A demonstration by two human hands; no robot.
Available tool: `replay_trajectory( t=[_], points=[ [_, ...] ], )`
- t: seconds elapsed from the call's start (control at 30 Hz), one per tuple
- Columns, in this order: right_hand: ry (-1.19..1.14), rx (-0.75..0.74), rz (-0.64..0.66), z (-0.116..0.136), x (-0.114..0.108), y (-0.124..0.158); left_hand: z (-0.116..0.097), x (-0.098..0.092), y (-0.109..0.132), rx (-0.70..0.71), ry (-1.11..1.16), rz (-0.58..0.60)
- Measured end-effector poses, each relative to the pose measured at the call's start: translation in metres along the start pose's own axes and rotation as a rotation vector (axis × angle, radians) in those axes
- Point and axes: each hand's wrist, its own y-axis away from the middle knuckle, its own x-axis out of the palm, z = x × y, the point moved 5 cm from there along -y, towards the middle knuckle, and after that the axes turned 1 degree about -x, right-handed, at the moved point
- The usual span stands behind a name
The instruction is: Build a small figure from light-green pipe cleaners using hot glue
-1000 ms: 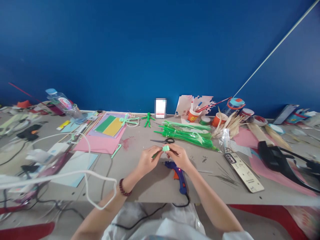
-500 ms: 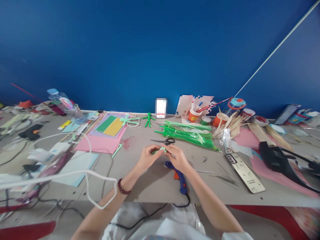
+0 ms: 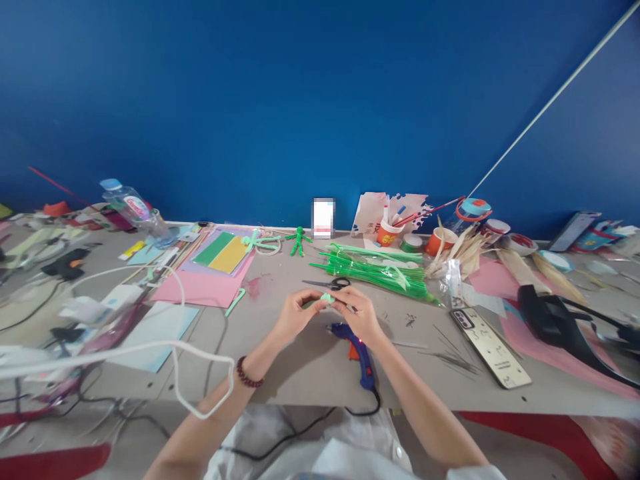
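Observation:
A small light-green piece (image 3: 327,298), likely of the same fuzzy stem as others here, is pinched between both hands above the table's middle; its exact form is too small to make out. My left hand (image 3: 300,313) grips it from the left with thumb and fingers. On the other side, the fingertips of my right hand (image 3: 357,313) close on it too. Just beyond the fingers lie black-handled scissors (image 3: 341,283), partly covered. Below the hands rests a blue glue gun (image 3: 361,360) with an orange trigger.
Bundled green pipe cleaners (image 3: 375,270) lie behind the hands, near a small green stick figure (image 3: 299,241). Coloured sheets (image 3: 195,288) are at left, with a plastic bottle (image 3: 133,207). A phone (image 3: 493,347) lies at right. A white cable (image 3: 125,347) loops across the left side.
Both hands stay in nearly the same place. The fingers of my right hand have shifted slightly, and more of the light-green piece shows between the fingertips.

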Motion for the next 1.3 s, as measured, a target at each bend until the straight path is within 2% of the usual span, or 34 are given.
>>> replay_trajectory(
  t=[0.13,0.33,0.53,0.6,0.7,0.77,0.87,1.07,1.3],
  points=[
    [0.025,0.006,0.003,-0.001,0.001,0.001,-0.002,0.001,0.002,0.013,-0.071,-0.013],
    [0.062,-0.005,0.006,0.003,0.006,0.003,-0.010,0.002,0.007,0.111,-0.172,-0.062],
    [0.047,-0.033,-0.021,0.008,0.005,0.003,-0.015,0.003,0.007,0.165,-0.234,0.008],
    [0.012,-0.006,-0.036,0.007,0.004,0.004,-0.016,0.002,0.007,0.194,-0.265,0.031],
    [-0.151,0.111,-0.068,-0.001,0.003,0.005,-0.018,0.001,0.009,0.272,-0.329,0.020],
    [-0.266,0.188,-0.083,-0.006,0.004,0.005,-0.020,0.000,0.010,0.361,-0.385,-0.007],
    [-0.322,0.229,-0.084,-0.007,0.006,0.005,-0.023,0.001,0.013,0.510,-0.481,-0.029],
    [-0.256,0.192,-0.149,-0.008,0.002,0.004,-0.025,0.007,0.014,0.702,-0.591,-0.008],
    [-0.059,0.123,-0.230,-0.001,-0.002,0.007,-0.023,0.006,0.015,0.732,-0.645,-0.101]
  ],
)
